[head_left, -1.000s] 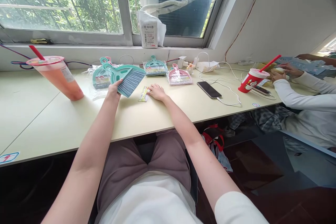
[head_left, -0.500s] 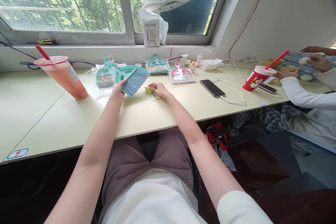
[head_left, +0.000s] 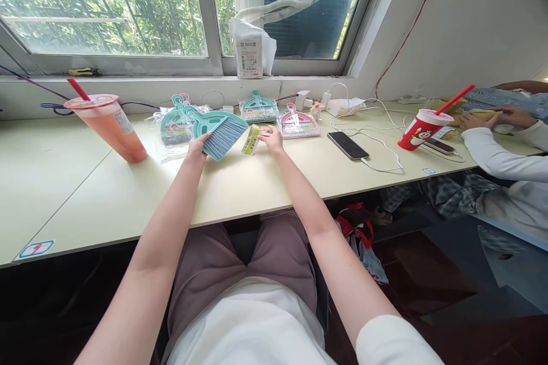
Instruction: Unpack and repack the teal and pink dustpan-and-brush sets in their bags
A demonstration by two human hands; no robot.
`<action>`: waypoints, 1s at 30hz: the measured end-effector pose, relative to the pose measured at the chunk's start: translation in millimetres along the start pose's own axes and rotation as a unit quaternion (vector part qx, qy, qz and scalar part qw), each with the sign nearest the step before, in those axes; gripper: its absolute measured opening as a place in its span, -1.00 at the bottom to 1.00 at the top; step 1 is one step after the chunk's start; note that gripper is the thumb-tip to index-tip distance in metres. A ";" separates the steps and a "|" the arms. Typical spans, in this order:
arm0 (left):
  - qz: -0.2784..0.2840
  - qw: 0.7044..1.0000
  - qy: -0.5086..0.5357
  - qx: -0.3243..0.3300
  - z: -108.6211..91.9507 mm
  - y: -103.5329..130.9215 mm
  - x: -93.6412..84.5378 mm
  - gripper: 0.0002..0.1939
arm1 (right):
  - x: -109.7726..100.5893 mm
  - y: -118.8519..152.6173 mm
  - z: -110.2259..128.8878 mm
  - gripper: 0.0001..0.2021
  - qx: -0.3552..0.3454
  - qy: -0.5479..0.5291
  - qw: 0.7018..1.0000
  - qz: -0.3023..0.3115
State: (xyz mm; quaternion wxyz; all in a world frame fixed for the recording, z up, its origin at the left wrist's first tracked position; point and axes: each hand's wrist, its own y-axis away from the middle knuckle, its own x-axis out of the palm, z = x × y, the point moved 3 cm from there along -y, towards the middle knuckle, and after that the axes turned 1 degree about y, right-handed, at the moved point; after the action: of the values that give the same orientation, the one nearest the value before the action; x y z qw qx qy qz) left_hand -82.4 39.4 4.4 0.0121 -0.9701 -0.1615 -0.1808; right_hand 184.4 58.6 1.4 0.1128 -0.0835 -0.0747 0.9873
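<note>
Teal brush [head_left: 216, 128] sits raised just over the worktop [head_left: 240, 188], bristles toward the person, its curved handle pointing back at the window; the left hand [head_left: 197, 147] grips it at the near edge of the bristles, fingers closed on it; just to its right a small yellow label card [head_left: 250, 140] stands tilted, pinched in the fingers of the right hand [head_left: 270, 138]; brush and card are close together but whether they touch cannot be told. Behind the brush a teal dustpan set in a clear bag [head_left: 175, 125] lies on the worktop; further right lie a second teal set [head_left: 257, 109] and a pink set [head_left: 298, 124], both wrapped, the pink one just beyond the right hand. Left of the group stands a plastic cup of orange drink [head_left: 109, 125] with a red straw; right of it a dark phone [head_left: 347, 145] lies flat with a white cable plugged in; a red paper cup [head_left: 422, 128] stands further right, near another person's white sleeve [head_left: 492, 157]; a white packet [head_left: 249, 48] leans on the window ledge.
</note>
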 end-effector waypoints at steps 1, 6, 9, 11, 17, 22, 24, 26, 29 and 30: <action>-0.001 1.000 -0.003 0.000 0.0 0.3 0.2 -0.60 | -1.1 -2.4 -0.5 -0.31 0.003 -0.032 0.999 -0.004; -0.008 0.999 -0.030 -0.017 -0.5 3.5 2.1 -0.65 | 1.1 -1.8 6.2 -0.48 -0.009 -0.145 0.989 0.039; -0.011 0.999 -0.025 -0.029 -1.4 5.5 3.4 -0.68 | 2.4 4.3 13.0 -0.44 -0.001 -0.179 0.982 0.053; -0.013 0.999 -0.023 -0.034 -1.7 6.1 4.0 -0.68 | 3.0 7.8 16.8 -0.41 0.008 -0.208 0.976 0.067; -0.007 0.999 -0.031 -0.033 -0.4 7.0 6.1 -0.67 | 2.9 11.7 20.4 -0.40 0.017 -0.270 0.958 0.091; -0.004 0.999 -0.015 -0.030 -0.3 11.0 8.7 -0.61 | 4.5 10.9 18.7 -0.53 0.021 -0.312 0.944 0.103; -0.002 0.999 -0.023 -0.035 -0.6 12.5 9.9 -0.63 | 5.7 10.2 17.6 -0.59 0.024 -0.326 0.939 0.108; -0.002 0.999 -0.033 -0.038 -0.9 13.3 10.7 -0.65 | 6.7 9.6 16.8 -0.64 0.024 -0.329 0.937 0.114; 0.004 0.999 -0.042 -0.034 -0.9 13.3 11.3 -0.67 | 7.2 9.2 15.8 -0.65 0.025 -0.321 0.939 0.123; 0.008 0.999 -0.044 -0.032 -0.8 13.1 11.4 -0.67 | 7.1 9.2 15.5 -0.63 0.026 -0.318 0.940 0.123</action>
State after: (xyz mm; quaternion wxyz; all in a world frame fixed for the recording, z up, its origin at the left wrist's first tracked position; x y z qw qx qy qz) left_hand -68.5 30.4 9.7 -0.0245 -0.9782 -0.1482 -0.1434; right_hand 172.8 49.4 14.0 -0.0366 0.2292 -0.0703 0.9702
